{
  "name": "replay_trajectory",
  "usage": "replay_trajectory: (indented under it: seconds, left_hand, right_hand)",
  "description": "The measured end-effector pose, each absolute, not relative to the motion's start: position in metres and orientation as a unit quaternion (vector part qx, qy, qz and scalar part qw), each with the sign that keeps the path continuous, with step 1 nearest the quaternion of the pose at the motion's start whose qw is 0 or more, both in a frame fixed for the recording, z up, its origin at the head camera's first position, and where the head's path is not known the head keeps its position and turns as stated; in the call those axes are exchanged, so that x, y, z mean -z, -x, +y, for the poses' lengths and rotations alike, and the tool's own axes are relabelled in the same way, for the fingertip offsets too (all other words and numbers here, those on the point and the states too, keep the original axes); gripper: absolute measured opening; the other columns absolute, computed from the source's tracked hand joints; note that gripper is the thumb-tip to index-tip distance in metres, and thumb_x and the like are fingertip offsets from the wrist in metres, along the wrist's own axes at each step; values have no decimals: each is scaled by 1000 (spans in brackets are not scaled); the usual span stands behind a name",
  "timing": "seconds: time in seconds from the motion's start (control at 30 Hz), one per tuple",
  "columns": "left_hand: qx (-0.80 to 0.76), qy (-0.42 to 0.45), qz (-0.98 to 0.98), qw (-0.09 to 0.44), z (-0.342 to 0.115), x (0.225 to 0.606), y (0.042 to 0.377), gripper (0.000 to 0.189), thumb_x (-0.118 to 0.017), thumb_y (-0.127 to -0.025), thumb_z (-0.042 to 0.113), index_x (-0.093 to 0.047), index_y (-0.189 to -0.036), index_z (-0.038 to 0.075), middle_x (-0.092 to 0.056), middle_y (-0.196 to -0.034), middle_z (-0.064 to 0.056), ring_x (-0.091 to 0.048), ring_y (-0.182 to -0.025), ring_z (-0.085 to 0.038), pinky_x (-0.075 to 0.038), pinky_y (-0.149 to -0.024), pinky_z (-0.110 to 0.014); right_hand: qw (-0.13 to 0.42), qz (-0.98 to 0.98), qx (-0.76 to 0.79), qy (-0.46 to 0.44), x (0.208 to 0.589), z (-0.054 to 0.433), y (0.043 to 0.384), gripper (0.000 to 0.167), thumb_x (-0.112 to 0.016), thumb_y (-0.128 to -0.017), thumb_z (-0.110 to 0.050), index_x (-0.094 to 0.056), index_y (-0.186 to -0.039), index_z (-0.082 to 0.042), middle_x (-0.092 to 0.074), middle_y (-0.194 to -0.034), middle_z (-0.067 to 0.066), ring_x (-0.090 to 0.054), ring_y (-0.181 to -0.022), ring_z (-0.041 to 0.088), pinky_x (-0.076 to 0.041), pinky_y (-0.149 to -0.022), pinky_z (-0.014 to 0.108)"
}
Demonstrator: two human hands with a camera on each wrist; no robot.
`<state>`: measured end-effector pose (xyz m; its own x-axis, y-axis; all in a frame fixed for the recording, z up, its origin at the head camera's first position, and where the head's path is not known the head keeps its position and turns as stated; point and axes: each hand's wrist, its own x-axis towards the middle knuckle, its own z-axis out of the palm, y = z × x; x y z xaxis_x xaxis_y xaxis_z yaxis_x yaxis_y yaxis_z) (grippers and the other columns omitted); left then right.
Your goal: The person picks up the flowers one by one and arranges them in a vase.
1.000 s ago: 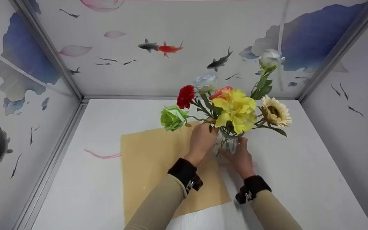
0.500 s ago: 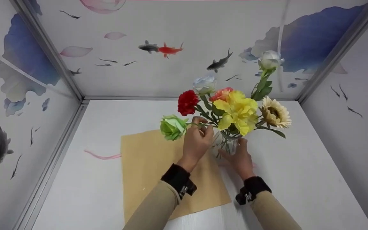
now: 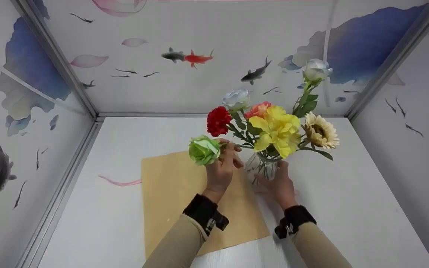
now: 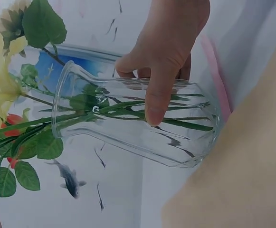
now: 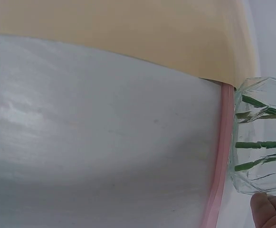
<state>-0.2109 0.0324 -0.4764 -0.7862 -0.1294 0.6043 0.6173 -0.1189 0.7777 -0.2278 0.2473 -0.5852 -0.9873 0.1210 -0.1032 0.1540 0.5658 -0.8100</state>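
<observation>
A clear glass vase [image 3: 262, 168] stands upright with the green stems of several flowers inside. My right hand [image 3: 279, 184] grips its side, the thumb [image 4: 157, 102] lying across the glass in the left wrist view. To the left, my left hand [image 3: 220, 173] is just below a green rose [image 3: 204, 150], its fingers curled around the stem close to the bloom. Above the vase mouth spread a yellow flower [image 3: 276, 130], a red carnation [image 3: 219, 121], a pink-orange bloom [image 3: 259, 110], a pale blue rose [image 3: 237, 99], a white rose [image 3: 317, 70] and a cream sunflower [image 3: 320, 130].
Brown wrapping paper [image 3: 177, 201] lies flat on the white table [image 3: 352, 208], left of the vase. A pink ribbon [image 3: 119, 182] runs out from under its left side; its other part [image 5: 223, 142] passes by the vase base. Printed panels [image 3: 214, 22] enclose the table.
My left hand has moved left and slightly down from the vase mouth to beside the green rose. The rose dipped, and the red carnation sits slightly lower. My right hand stayed on the vase.
</observation>
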Motion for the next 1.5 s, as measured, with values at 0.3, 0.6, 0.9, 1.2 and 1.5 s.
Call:
replay_trajectory:
  seconds: [0.3, 0.6, 0.9, 1.2, 1.5]
  left_hand:
    - [691, 153, -664, 240, 39, 475, 220, 10, -64, -101, 9, -67, -102, -1, -64, -78, -13, -58, -47, -26, -51, -48, -32]
    - [674, 127, -699, 204, 46, 475, 224, 10, -67, -98, 4, -67, -104, -4, -65, -79, -19, -54, -45, -13, -48, -46, -25]
    - [664, 121, -715, 184, 46, 480, 228, 18, -68, -100, 23, -65, -104, 6, -66, -74, -14, -58, -46, -24, -48, -50, -27]
    - [674, 100, -717, 147, 50, 480, 234, 13, -68, -101, 20, -67, -102, 7, -64, -72, -6, -60, -47, -28, -46, -47, -27]
    - [691, 89, -706, 124, 49, 480, 236, 7, -69, -100, 17, -69, -101, 9, -64, -72, -6, -58, -46, -19, -46, -46, -26]
  right_hand:
    - [18, 885, 460, -70, 585, 246, 228, 106, -80, -83, -56, -16, -153, -10, -25, -165, 24, -30, -149, 44, -29, -119, 56]
    - [12, 885, 461, -64, 587, 246, 227, 103, -80, -84, -54, -17, -154, -11, -26, -164, 25, -32, -147, 47, -31, -117, 58]
    - [11, 886, 459, -66, 586, 246, 226, 106, -79, -82, -60, -18, -153, -11, -28, -163, 24, -36, -145, 47, -37, -113, 59]
    - [2, 889, 454, -61, 585, 246, 225, 106, -79, -82, -60, -18, -153, -9, -29, -162, 26, -37, -144, 48, -34, -114, 61]
    - [-20, 894, 447, -36, 588, 245, 225, 103, -79, -85, -54, -18, -151, -5, -30, -159, 30, -41, -140, 51, -39, -110, 62]
